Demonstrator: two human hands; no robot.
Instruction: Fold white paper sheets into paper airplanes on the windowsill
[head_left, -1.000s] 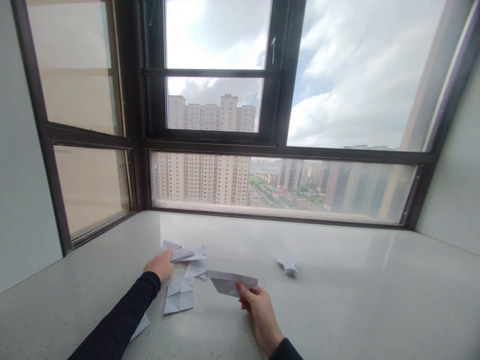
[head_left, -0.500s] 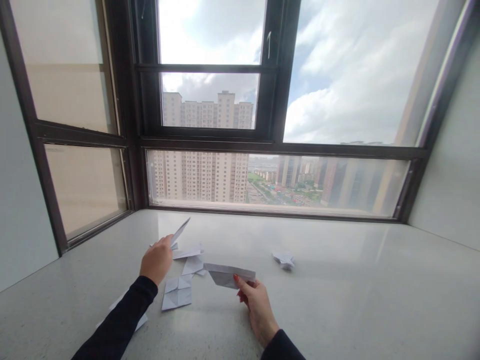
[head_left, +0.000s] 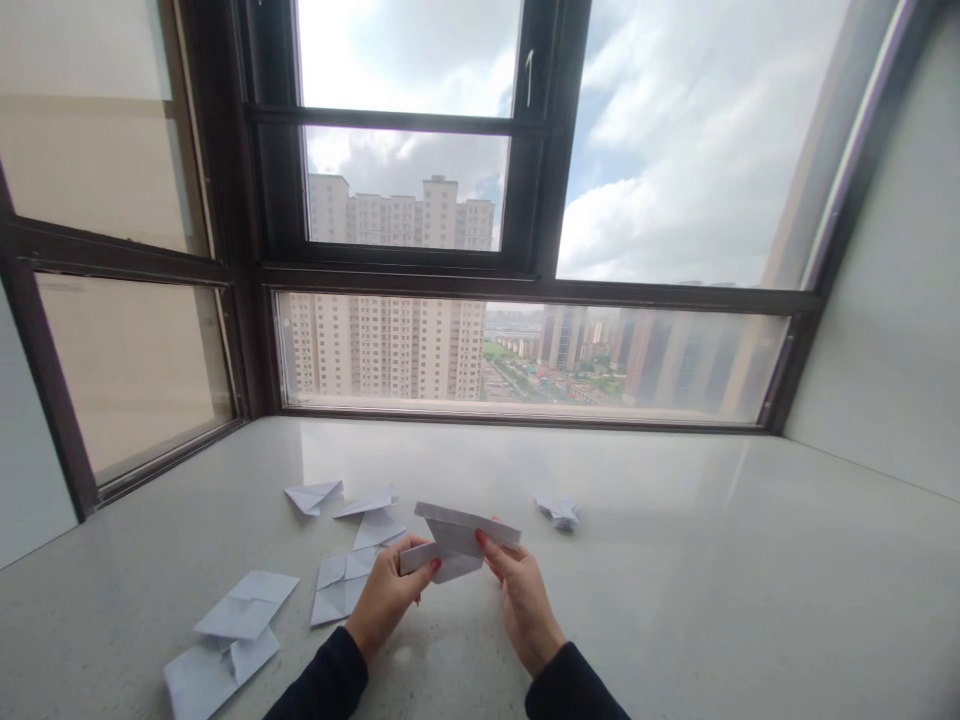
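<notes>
In my right hand [head_left: 521, 600] a folded white paper piece [head_left: 465, 530] is pinched between thumb and fingers. My left hand [head_left: 394, 590] grips a second folded paper piece [head_left: 456, 568] at its left end. The two pieces meet in front of me, the left one partly behind or against the lower edge of the right one; whether they are joined I cannot tell. Just left of my left hand lies a creased paper square [head_left: 337, 588], and beyond it are a folded sheet [head_left: 379, 530] and a thin folded piece [head_left: 367, 502].
A pointed paper piece [head_left: 313, 496] lies farther back on the pale stone sill [head_left: 675, 580]. Two folded papers [head_left: 247, 605] overlap at the front left. A small multi-pointed paper shape [head_left: 557, 513] sits to the right. Dark window frames [head_left: 525, 290] border the sill.
My left hand has come right and toward me from the paper pile, bringing a folded piece against the one in my right hand. The view has shifted slightly.
</notes>
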